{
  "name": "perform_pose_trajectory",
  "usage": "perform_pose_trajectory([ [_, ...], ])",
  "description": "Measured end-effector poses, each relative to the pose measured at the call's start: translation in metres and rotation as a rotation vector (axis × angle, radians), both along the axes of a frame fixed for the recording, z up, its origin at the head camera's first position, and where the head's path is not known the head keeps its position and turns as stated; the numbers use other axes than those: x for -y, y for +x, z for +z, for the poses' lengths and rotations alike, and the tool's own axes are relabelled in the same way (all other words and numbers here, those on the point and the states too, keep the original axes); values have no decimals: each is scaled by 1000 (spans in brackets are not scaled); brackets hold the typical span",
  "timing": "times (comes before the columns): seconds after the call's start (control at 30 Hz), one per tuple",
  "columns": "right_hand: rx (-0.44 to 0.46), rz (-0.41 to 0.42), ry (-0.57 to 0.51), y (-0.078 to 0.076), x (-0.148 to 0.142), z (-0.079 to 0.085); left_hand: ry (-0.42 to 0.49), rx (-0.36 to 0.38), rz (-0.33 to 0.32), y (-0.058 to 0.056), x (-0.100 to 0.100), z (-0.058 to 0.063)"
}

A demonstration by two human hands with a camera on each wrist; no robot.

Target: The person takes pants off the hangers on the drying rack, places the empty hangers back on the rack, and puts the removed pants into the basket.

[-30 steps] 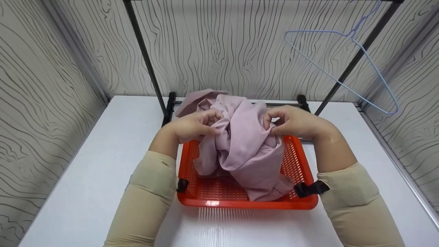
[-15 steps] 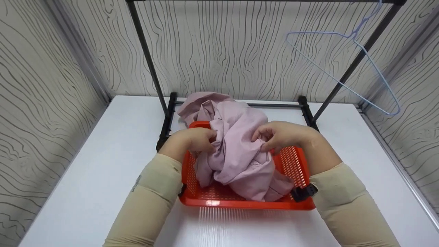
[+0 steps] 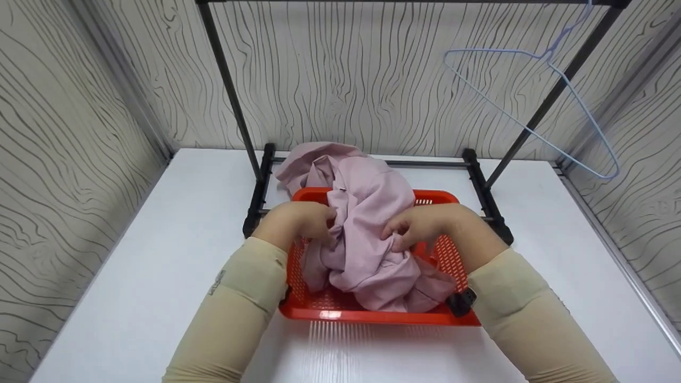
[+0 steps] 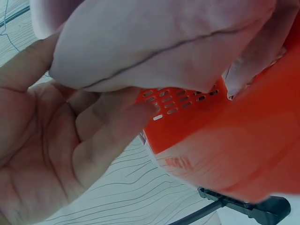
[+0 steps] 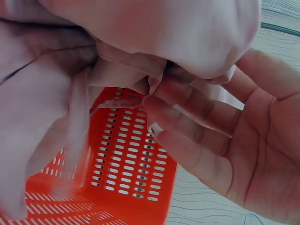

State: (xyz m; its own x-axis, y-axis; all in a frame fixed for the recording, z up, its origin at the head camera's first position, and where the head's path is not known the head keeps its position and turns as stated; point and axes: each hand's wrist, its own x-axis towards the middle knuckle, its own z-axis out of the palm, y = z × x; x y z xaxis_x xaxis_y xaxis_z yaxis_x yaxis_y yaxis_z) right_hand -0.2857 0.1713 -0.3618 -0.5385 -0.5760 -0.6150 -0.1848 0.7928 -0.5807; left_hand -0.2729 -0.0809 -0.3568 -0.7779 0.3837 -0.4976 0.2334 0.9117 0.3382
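A bunched pink cloth lies partly in the red plastic basket, and its far end hangs over the back rim. My left hand holds the cloth's left side. Seen from the left wrist, a fold with a dark seam lies between thumb and fingers. On the other side, my right hand pinches the cloth with thumb and index finger. In the right wrist view the fingertips reach under a fold, and the cloth covers the thumb's tip.
Behind the basket stands a black rack whose base bars rest on the white table. From its top bar, at right, hangs a light blue hanger. Patterned panels close off the back and sides.
Both hands have come down and toward the person with the cloth, settling it lower in the basket. More of the basket's back rim now shows. The hanger stays in place.
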Motion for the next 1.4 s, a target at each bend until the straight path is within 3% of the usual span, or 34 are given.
perform_pose_trajectory([
  [0.17, 5, 8, 71, 2, 3, -6, -27, 40, 9, 2, -1, 1],
  [0.37, -47, 26, 108, 5, 6, -1, -30, 30, 2, 3, -2, 4],
  [0.5, -199, 111, 79, 7, 6, 8, 18, -5, 15, 3, 0, 7],
  [0.67, -458, 162, 21, 14, 7, 22, 138, -138, 35, 0, 3, 15],
  [0.77, -530, 156, -25, 19, 11, 30, 228, -228, 73, -2, 3, 17],
  [0.87, -565, 193, -91, 25, 18, 34, 290, -269, 56, -2, 2, 18],
  [0.97, -547, 255, -121, 33, 27, 37, 274, -256, -46, 1, -1, 19],
  [1.1, -379, 286, -78, 41, 37, 35, 162, -181, -159, 7, -7, 19],
  [1.23, -231, 247, 20, 42, 40, 27, 79, -107, -171, 10, -10, 16],
  [1.4, -173, 233, 95, 36, 39, 15, 47, 27, -125, 13, -11, 9],
])
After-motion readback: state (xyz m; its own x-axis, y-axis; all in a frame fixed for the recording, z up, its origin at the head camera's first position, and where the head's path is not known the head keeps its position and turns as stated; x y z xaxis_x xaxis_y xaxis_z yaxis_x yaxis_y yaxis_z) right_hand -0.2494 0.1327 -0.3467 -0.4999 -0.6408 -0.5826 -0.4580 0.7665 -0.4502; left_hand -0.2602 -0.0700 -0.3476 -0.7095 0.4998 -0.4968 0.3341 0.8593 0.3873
